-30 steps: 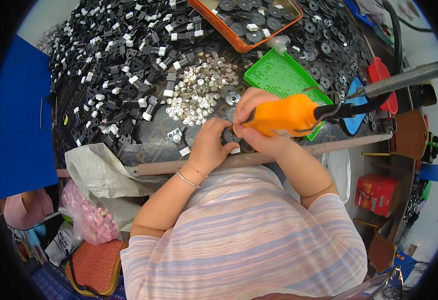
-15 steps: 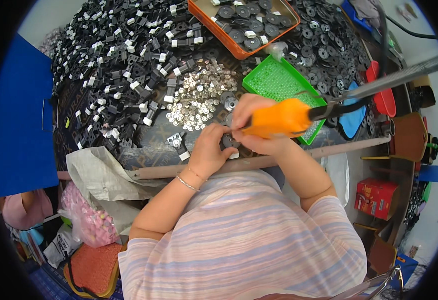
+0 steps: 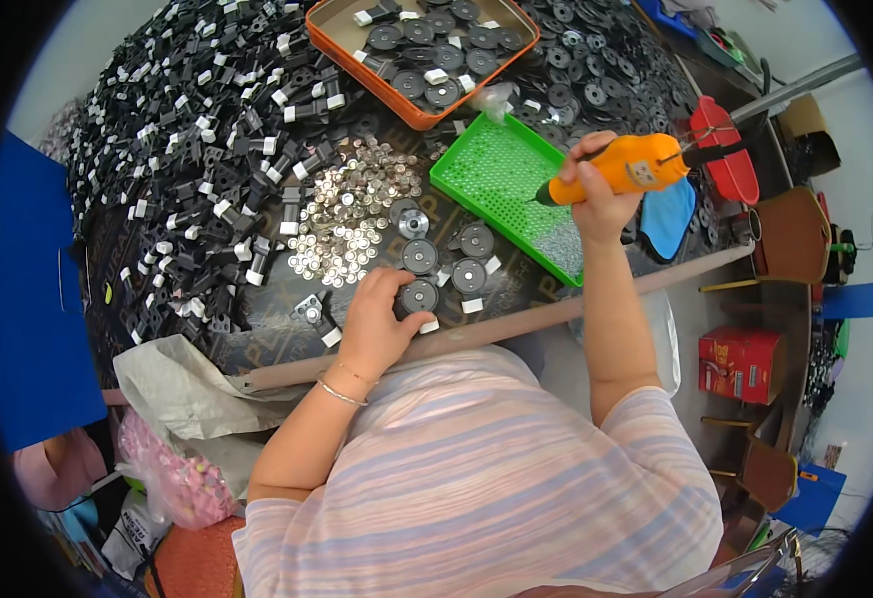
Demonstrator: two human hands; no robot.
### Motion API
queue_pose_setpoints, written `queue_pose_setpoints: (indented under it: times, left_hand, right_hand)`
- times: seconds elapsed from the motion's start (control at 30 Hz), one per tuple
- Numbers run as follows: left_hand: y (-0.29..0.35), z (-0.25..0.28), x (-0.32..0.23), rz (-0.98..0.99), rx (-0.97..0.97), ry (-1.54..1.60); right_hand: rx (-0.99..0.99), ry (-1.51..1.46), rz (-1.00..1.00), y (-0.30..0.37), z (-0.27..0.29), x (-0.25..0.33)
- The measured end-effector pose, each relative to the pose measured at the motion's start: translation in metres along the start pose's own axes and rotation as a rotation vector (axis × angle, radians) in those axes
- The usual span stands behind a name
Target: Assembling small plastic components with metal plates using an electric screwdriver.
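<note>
My right hand [image 3: 601, 199] is wrapped round an orange electric screwdriver [image 3: 636, 164], its dark tip pointing left over the green perforated tray [image 3: 476, 164]. Small silvery screws [image 3: 559, 247] lie in that tray's near corner. At the bench's front edge, my left hand [image 3: 376, 324] grips a black round disc [image 3: 418, 296] with a white tab between thumb and fingers. Beyond it stand similar discs [image 3: 419, 256], one with a silver ring piece [image 3: 413, 223]. Two more finished-looking discs [image 3: 469, 275] sit to its right. Left of the hand lies a black bracket with a white end [image 3: 314, 317].
A heap of black brackets [image 3: 187, 149] covers the far left, beside a pile of silver round caps [image 3: 351, 209]. An orange tray [image 3: 411, 115] holds discs; more discs [image 3: 596, 70] are heaped behind. A red basket [image 3: 725, 149] and blue tray [image 3: 668, 219] stand right.
My right hand has lifted the screwdriver off the disc and swung it right, over the green tray. My left hand stays at the disc. The whole view has shifted slightly.
</note>
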State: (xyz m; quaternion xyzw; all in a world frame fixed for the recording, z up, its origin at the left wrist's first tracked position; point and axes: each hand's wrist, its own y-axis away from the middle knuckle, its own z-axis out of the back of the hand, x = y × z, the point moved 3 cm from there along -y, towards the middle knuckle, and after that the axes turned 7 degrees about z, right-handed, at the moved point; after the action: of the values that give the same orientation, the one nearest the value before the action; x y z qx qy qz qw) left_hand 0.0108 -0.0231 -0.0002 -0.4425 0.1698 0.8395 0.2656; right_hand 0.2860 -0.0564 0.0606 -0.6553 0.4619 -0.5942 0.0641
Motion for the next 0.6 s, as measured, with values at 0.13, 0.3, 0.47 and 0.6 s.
queue_pose_setpoints:
  times: [0.13, 0.3, 0.47, 0.6]
  left_hand:
    - [0.000, -0.001, 0.000, -0.012, -0.003, -0.021]
    - [0.000, -0.002, -0.001, -0.011, -0.005, -0.011]
    - [0.000, -0.002, -0.001, -0.014, -0.005, -0.020]
    - [0.000, 0.000, -0.002, -0.019, -0.006, -0.014]
  right_hand:
    - [0.025, 0.032, -0.010, 0.000, 0.001, -0.002]
    - [0.022, 0.032, -0.003, -0.002, 0.004, -0.006]
    - [0.025, 0.047, 0.008, -0.004, 0.002, -0.008]
    - [-0.003, -0.003, -0.044, -0.002, 0.004, -0.012]
